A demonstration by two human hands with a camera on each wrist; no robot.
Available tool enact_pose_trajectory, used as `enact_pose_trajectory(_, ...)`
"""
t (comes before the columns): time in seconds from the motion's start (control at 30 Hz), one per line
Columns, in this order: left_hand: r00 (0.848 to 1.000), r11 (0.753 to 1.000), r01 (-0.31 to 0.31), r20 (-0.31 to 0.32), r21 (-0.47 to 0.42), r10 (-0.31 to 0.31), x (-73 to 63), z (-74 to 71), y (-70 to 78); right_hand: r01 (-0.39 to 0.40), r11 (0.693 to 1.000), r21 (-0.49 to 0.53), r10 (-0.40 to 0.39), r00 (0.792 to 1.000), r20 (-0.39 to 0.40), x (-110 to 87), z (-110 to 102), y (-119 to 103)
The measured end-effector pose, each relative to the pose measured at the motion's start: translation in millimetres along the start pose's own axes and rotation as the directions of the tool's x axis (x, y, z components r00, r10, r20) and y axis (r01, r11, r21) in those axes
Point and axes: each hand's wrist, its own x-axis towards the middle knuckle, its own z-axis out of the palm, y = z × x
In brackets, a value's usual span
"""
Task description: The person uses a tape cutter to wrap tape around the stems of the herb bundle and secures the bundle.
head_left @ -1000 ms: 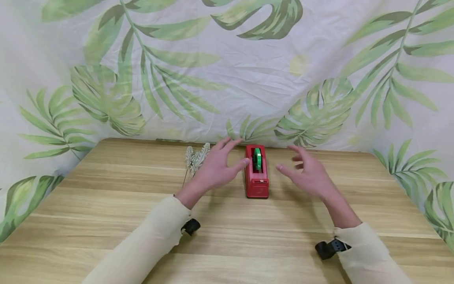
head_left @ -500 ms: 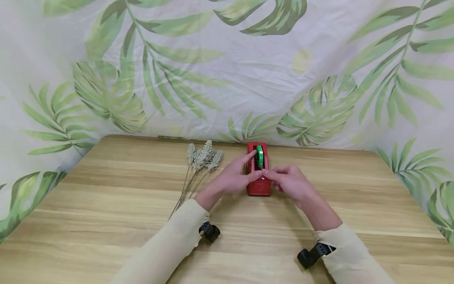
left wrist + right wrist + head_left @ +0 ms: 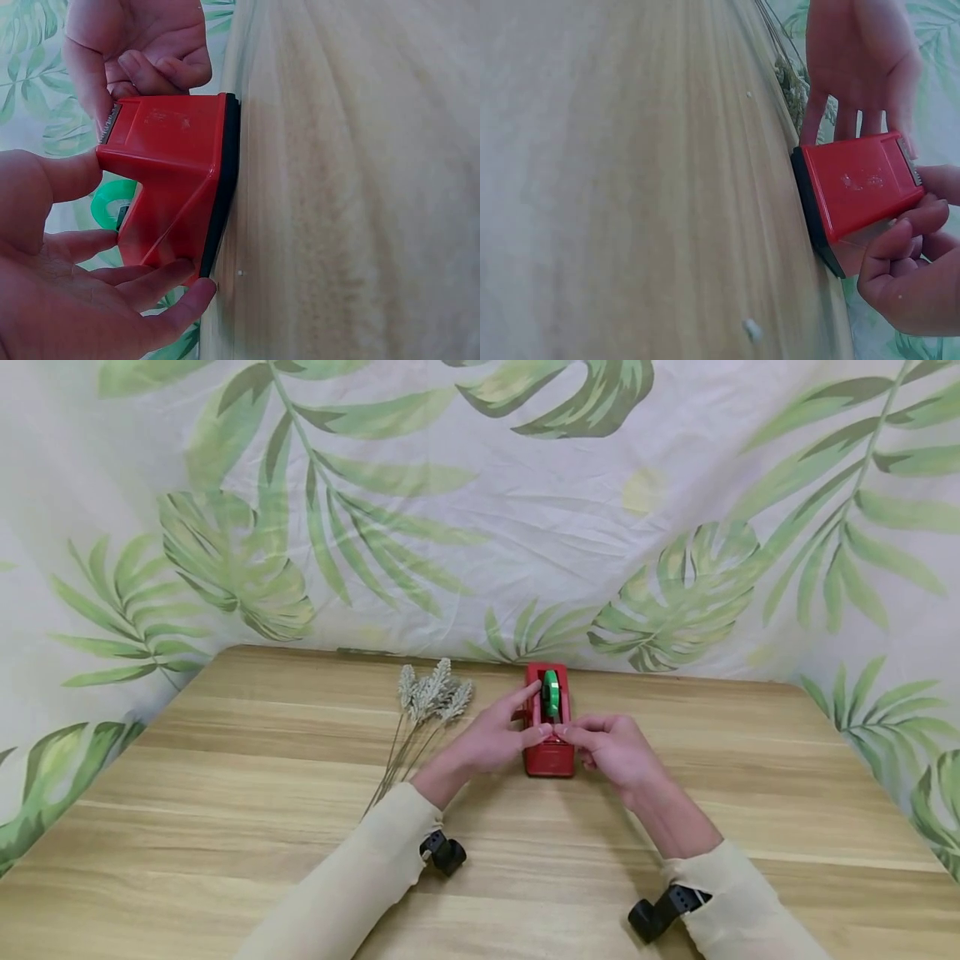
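A red tape dispenser [image 3: 550, 762] with a black base stands upright on the table, a green tape roll [image 3: 552, 693] set in its top. My left hand [image 3: 491, 735] holds its left side, thumb at the front lip and fingers spread along the wall. From the right, my right hand [image 3: 618, 747] brings thumb and forefinger together at the toothed cutter [image 3: 111, 124], where the tape ends. Its other fingers curl in beside the dispenser, as the right wrist view shows. The pinched tape end is mostly hidden by the fingertips.
Left of the dispenser lies a bunch of dried flowers [image 3: 431, 693] with thin stems, partly behind the left forearm. A leaf-print cloth [image 3: 525, 527] hangs behind the wooden table [image 3: 540, 877]. A small white scrap [image 3: 752, 330] lies on the wood.
Both hands have come in from either side of the dispenser to meet at its cutter. Over the last half second they have stayed nearly still there.
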Motion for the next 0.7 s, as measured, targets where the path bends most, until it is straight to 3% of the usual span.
enact_pose_trajectory(0.37,0.999,0.999,0.043,-0.012,-0.009,-0.043,-0.9,0.2,-2.3,-0.01,1.0,-0.008,0.009,0.999,-0.043,-0.9,4.1,0.7)
enact_pose_trajectory(0.7,0.999,0.999,0.041,-0.007,0.025,-0.041,-1.0,0.3,-0.2,-0.012,1.0,-0.023,0.01,0.996,-0.085,-1.3,4.8,1.6)
